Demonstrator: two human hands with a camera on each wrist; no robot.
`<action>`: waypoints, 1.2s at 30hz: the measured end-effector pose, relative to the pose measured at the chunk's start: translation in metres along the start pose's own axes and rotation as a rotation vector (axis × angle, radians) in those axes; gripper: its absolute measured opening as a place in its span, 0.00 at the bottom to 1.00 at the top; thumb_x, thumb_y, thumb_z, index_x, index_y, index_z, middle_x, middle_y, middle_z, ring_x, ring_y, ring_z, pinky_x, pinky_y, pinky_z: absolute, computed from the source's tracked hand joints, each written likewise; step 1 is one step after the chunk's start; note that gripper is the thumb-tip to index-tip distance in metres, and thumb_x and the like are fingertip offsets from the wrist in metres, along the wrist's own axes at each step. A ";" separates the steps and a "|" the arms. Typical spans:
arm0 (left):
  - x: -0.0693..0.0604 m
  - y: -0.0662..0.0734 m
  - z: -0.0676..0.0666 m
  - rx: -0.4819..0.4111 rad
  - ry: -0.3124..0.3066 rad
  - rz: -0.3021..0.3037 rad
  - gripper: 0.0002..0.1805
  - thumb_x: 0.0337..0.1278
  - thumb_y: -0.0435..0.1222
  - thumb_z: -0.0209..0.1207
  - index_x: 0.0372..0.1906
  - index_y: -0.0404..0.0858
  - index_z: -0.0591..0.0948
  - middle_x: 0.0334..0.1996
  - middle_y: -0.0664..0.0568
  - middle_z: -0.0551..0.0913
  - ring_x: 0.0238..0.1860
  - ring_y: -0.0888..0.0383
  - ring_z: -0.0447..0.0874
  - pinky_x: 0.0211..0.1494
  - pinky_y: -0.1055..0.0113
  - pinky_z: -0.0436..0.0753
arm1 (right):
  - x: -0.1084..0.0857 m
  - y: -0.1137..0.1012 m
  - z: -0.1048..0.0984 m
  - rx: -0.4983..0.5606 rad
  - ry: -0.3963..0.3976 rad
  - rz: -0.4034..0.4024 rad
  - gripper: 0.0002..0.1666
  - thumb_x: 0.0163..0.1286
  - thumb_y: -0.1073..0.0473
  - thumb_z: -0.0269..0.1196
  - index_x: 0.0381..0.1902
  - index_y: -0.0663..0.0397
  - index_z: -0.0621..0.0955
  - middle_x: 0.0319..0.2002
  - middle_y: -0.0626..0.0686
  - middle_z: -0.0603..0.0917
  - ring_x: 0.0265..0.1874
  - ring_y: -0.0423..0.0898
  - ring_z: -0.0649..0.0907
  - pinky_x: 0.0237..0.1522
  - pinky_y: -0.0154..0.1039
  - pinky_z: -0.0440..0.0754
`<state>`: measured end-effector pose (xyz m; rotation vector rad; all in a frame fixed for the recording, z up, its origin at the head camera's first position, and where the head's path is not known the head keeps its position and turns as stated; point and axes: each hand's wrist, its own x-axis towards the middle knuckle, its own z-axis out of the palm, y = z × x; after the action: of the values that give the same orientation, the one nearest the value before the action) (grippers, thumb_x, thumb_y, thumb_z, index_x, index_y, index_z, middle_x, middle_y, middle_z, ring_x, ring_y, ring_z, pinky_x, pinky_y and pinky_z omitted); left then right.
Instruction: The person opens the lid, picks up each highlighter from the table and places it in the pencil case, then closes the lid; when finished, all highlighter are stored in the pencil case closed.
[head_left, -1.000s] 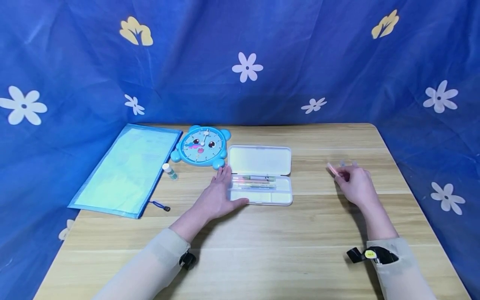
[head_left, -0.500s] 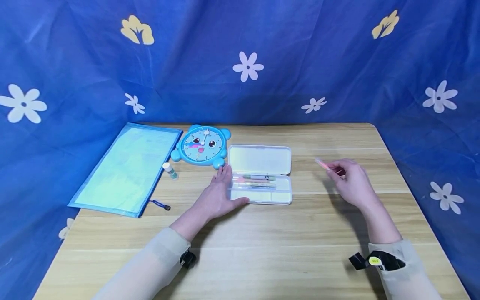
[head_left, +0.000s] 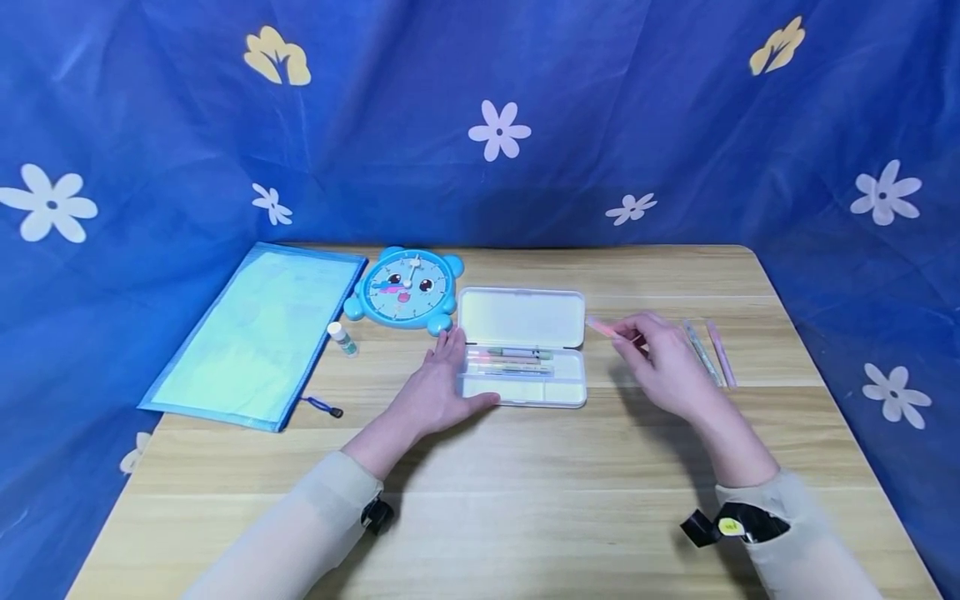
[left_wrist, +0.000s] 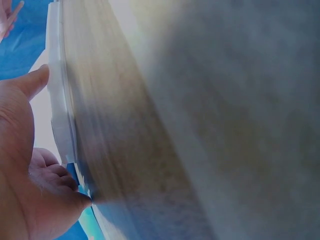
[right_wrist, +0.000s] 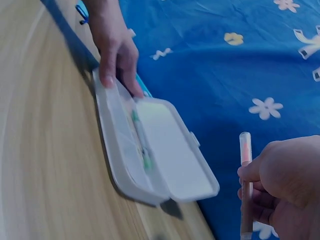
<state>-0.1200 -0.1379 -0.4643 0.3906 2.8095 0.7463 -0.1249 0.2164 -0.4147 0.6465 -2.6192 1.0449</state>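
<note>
A white pencil case (head_left: 564,392) lies with its lid (head_left: 521,317) folded back in the head view. Several slim pens (head_left: 517,362) lie in its rear compartment. My left hand (head_left: 437,392) rests against the case's left end, fingers extended toward the hinge and thumb along the front edge. To the right of the case, my right hand (head_left: 663,358) pinches a pink-orange pen (right_wrist: 246,185) with a clear cap, held above the table. Beyond that hand, a greenish pen (head_left: 703,353) and a purple pen (head_left: 722,353) lie side by side on the wood.
A blue toy clock (head_left: 406,287) sits behind my left hand. Farther left are a small white-capped bottle (head_left: 342,339) and a light-blue zip folder (head_left: 240,333) with a dark blue zip pull (head_left: 324,407). A blue flowered cloth (head_left: 555,183) surrounds the table (head_left: 525,517).
My right hand has lifted the pink-orange pen and carried it left toward the case, uncovering the two pens on the table. My left hand has stayed at the case.
</note>
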 end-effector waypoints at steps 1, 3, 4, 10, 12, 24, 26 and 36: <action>0.000 0.000 0.000 -0.001 0.000 0.000 0.69 0.57 0.68 0.68 0.85 0.31 0.45 0.85 0.41 0.41 0.85 0.46 0.34 0.84 0.51 0.47 | 0.001 -0.002 0.003 0.007 -0.011 -0.007 0.07 0.77 0.68 0.65 0.49 0.63 0.86 0.37 0.51 0.84 0.34 0.45 0.81 0.36 0.43 0.82; 0.000 0.000 0.000 -0.001 0.001 -0.001 0.69 0.57 0.68 0.68 0.85 0.31 0.45 0.85 0.41 0.41 0.85 0.46 0.34 0.84 0.51 0.47 | 0.005 -0.007 0.009 0.025 -0.036 -0.018 0.07 0.78 0.67 0.64 0.49 0.62 0.86 0.38 0.51 0.84 0.34 0.45 0.81 0.37 0.44 0.83; -0.001 0.000 0.000 -0.002 0.001 -0.001 0.69 0.57 0.68 0.68 0.85 0.31 0.45 0.85 0.41 0.41 0.85 0.46 0.34 0.84 0.51 0.47 | 0.006 -0.010 0.012 0.032 -0.052 -0.025 0.07 0.78 0.67 0.64 0.49 0.62 0.86 0.39 0.51 0.84 0.35 0.45 0.81 0.37 0.44 0.83; 0.001 -0.001 0.000 -0.002 0.010 -0.002 0.69 0.56 0.67 0.69 0.85 0.31 0.46 0.85 0.40 0.42 0.85 0.44 0.35 0.84 0.49 0.48 | 0.017 -0.029 0.029 0.069 -0.143 -0.059 0.07 0.77 0.66 0.65 0.50 0.60 0.85 0.41 0.52 0.85 0.37 0.45 0.83 0.41 0.46 0.85; 0.001 -0.001 0.000 0.003 0.012 -0.003 0.69 0.56 0.67 0.69 0.85 0.30 0.46 0.85 0.40 0.42 0.85 0.44 0.35 0.84 0.49 0.48 | 0.020 -0.034 0.036 0.080 -0.167 -0.065 0.06 0.77 0.66 0.66 0.49 0.59 0.85 0.41 0.51 0.85 0.38 0.44 0.83 0.42 0.45 0.85; 0.002 -0.001 0.001 0.038 0.013 -0.002 0.70 0.56 0.67 0.69 0.84 0.29 0.46 0.85 0.38 0.44 0.84 0.41 0.37 0.83 0.46 0.51 | 0.033 -0.055 0.093 0.036 -0.357 -0.165 0.07 0.75 0.66 0.65 0.47 0.59 0.87 0.41 0.49 0.86 0.41 0.44 0.84 0.51 0.45 0.85; 0.001 -0.001 0.001 0.036 0.013 0.002 0.69 0.56 0.68 0.68 0.84 0.29 0.46 0.85 0.38 0.44 0.84 0.41 0.37 0.83 0.46 0.51 | 0.035 -0.057 0.101 0.018 -0.397 -0.178 0.07 0.75 0.65 0.65 0.46 0.58 0.88 0.40 0.49 0.87 0.42 0.44 0.85 0.52 0.45 0.85; -0.001 -0.001 -0.001 0.040 0.022 0.021 0.68 0.58 0.68 0.66 0.84 0.29 0.46 0.85 0.37 0.45 0.84 0.41 0.38 0.84 0.48 0.49 | 0.038 -0.063 0.119 -0.019 -0.476 -0.205 0.06 0.74 0.65 0.69 0.46 0.59 0.90 0.40 0.50 0.88 0.43 0.48 0.86 0.54 0.47 0.84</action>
<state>-0.1198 -0.1392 -0.4644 0.4213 2.8485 0.7041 -0.1351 0.0805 -0.4476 1.2640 -2.8573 0.8892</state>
